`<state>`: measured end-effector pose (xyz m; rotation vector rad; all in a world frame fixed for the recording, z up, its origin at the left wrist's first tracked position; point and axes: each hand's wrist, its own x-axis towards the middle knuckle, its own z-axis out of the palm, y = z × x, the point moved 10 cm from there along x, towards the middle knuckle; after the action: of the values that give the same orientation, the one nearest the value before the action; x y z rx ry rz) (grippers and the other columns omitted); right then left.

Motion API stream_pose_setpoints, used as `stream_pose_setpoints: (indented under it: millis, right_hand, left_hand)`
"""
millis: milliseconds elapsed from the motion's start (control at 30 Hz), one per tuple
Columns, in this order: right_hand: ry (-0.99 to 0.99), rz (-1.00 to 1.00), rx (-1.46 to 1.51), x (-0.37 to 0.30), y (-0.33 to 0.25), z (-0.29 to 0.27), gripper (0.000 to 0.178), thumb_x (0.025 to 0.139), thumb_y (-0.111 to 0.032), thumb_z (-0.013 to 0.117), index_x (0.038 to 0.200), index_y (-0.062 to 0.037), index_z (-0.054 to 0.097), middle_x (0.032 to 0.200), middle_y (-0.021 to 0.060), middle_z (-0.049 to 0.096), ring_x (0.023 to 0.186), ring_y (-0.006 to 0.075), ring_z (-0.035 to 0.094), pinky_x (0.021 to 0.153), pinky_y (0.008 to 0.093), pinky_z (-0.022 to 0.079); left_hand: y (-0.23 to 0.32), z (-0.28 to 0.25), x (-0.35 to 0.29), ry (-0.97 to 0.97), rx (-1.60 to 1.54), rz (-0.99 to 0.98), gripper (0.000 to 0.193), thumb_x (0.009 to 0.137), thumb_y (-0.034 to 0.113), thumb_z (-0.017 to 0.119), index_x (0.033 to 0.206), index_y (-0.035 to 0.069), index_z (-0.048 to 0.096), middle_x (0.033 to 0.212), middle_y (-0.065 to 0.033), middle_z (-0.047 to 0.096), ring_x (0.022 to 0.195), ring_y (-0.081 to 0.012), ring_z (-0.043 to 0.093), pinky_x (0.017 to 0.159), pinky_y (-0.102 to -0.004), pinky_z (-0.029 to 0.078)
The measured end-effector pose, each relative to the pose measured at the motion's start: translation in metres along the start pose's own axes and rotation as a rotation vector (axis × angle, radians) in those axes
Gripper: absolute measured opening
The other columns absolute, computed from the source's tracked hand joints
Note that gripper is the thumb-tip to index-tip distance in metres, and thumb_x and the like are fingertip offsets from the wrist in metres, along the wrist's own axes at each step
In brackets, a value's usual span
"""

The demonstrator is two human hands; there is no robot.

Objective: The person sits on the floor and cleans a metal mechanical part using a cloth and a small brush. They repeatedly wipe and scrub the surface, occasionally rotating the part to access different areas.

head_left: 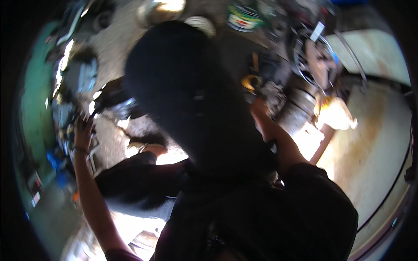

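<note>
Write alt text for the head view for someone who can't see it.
Two bare hands reach into clutter: the right hand is near a yellow ring-shaped thing, the left hand beside a blurred jumble. A large dark shape hides the middle; a bucket shows at the top.

A big black shape [187,95] hides the middle. At nine o'clock, the left hand [82,132] is blurry, so I can't tell what it touches. The right hand [260,111], near two o'clock, is smudgy too; I can't see its grip. The top edge cuts off a round shiny thing [161,12] at eleven o'clock.
</note>
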<state>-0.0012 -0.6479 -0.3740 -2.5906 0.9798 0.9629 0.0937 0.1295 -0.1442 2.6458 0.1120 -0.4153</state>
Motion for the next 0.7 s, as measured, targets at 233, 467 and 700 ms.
stream_pose_setpoints:
  millis: [233,467,700]
  right_hand:
    - [0.087,-0.206,-0.164,-0.019,-0.034,-0.030,0.075,0.077,-0.057,0.071,0.124,-0.0011,0.056,0.122,0.0162,0.063,0.112,0.0307,0.061,0.095,0.0434,0.048]
    - [0.153,-0.467,-0.134,0.002,-0.028,-0.088,0.069,0.078,-0.051,0.072,0.125,-0.0021,0.057,0.122,0.0157,0.063,0.111,0.0281,0.061,0.093,0.0427,0.049]
    - [0.181,-0.951,0.222,0.018,-0.015,-0.292,0.064,0.079,-0.044,0.073,0.126,-0.0032,0.058,0.122,0.0151,0.063,0.110,0.0255,0.061,0.091,0.0421,0.049]
  left_hand:
    - [0.085,-0.003,-0.008,0.132,-0.277,-0.360,0.059,0.089,0.034,0.068,0.135,0.004,0.048,0.099,-0.0159,0.066,0.083,-0.0223,0.065,0.076,-0.0355,0.052]
    - [0.097,-0.009,-0.016,-0.045,-0.051,-0.376,0.061,0.093,0.043,0.056,0.139,0.004,0.047,0.101,-0.0110,0.071,0.093,-0.0184,0.067,0.082,-0.0353,0.052]
    - [0.075,-0.021,-0.033,-0.012,-0.182,-0.372,0.090,0.085,0.058,0.061,0.143,-0.006,0.035,0.098,-0.0204,0.070,0.075,-0.0213,0.070,0.080,-0.0367,0.053]
